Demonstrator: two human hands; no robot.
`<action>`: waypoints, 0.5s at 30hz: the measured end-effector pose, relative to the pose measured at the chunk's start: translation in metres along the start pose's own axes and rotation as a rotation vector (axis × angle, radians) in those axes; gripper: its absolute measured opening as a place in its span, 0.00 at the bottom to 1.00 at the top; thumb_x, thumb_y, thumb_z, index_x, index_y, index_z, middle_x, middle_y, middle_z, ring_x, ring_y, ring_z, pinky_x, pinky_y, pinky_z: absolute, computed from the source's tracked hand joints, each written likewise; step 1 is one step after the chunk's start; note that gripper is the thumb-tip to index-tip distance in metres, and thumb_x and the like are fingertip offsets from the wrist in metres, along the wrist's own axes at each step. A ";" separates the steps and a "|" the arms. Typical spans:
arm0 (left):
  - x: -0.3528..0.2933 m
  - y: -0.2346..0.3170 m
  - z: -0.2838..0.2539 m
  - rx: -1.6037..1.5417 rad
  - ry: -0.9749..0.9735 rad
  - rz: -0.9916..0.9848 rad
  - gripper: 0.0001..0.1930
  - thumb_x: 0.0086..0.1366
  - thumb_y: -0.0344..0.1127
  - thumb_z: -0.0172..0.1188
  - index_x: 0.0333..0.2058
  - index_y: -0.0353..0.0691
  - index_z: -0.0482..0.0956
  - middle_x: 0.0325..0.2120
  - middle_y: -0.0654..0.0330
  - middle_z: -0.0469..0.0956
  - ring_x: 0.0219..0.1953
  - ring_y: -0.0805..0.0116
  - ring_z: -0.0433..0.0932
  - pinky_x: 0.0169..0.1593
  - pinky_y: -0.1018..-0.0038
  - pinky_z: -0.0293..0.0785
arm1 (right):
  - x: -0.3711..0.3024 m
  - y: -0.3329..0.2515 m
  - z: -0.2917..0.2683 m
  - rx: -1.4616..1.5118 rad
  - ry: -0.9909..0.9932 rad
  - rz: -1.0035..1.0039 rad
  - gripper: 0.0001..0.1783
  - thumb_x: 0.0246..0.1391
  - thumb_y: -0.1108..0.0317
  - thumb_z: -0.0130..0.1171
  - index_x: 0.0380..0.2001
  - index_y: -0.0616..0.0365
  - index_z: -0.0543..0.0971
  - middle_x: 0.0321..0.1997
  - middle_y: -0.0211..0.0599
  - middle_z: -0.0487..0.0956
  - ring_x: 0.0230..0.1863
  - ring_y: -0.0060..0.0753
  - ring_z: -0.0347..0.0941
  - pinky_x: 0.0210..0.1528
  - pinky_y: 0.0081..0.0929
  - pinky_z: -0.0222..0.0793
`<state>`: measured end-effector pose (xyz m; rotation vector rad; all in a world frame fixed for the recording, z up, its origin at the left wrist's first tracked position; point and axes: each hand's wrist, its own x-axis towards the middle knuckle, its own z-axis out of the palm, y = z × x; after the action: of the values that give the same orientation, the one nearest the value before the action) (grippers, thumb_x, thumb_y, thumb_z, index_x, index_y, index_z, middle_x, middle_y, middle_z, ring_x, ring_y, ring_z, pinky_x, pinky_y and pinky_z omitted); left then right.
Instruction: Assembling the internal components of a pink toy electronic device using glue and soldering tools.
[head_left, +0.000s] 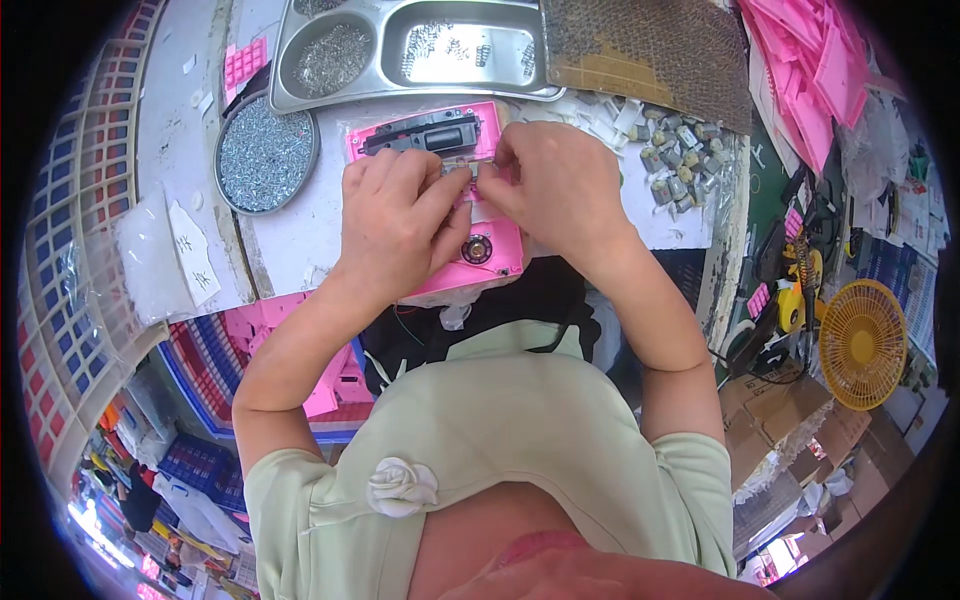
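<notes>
A pink plastic housing lies on the white worktop in front of me. A dark grey mechanism sits in its far part, and a small round speaker in its near part. Over the housing's left side, my left hand is closed, thumb and fingertips pressed together at the middle. My right hand is closed in a pinch from the right. Between the fingertips, at the housing's middle, is a small part mostly hidden by the fingers; I cannot make out its kind.
A steel compartment tray with small springs stands at the back, beside corrugated cardboard. A round dish of small screws is at the left. Several small motors lie at the right. Pink parts fill a blue crate below the table's edge.
</notes>
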<state>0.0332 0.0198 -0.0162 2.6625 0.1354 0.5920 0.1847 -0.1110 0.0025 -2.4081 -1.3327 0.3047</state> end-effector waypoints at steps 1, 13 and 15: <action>-0.001 -0.001 0.001 0.005 -0.005 0.005 0.17 0.51 0.34 0.71 0.42 0.46 0.85 0.34 0.63 0.74 0.37 0.63 0.74 0.44 0.64 0.63 | 0.001 -0.001 -0.001 -0.027 -0.007 -0.006 0.14 0.47 0.55 0.67 0.23 0.55 0.81 0.23 0.36 0.81 0.29 0.43 0.81 0.31 0.40 0.76; -0.001 -0.001 0.003 0.040 0.045 0.039 0.17 0.51 0.33 0.70 0.42 0.46 0.86 0.34 0.65 0.75 0.36 0.65 0.74 0.47 0.64 0.62 | 0.004 -0.011 -0.005 -0.160 0.003 -0.089 0.16 0.47 0.55 0.64 0.23 0.57 0.79 0.23 0.38 0.80 0.28 0.47 0.81 0.30 0.42 0.76; -0.001 -0.001 0.004 0.043 0.045 0.044 0.17 0.51 0.33 0.70 0.43 0.46 0.86 0.34 0.65 0.75 0.37 0.65 0.75 0.48 0.64 0.62 | 0.004 -0.011 -0.005 -0.160 0.005 -0.095 0.15 0.47 0.55 0.65 0.23 0.56 0.80 0.23 0.39 0.81 0.28 0.46 0.81 0.30 0.42 0.76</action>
<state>0.0337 0.0196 -0.0202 2.7006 0.1029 0.6701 0.1805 -0.1038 0.0119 -2.4616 -1.5159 0.1715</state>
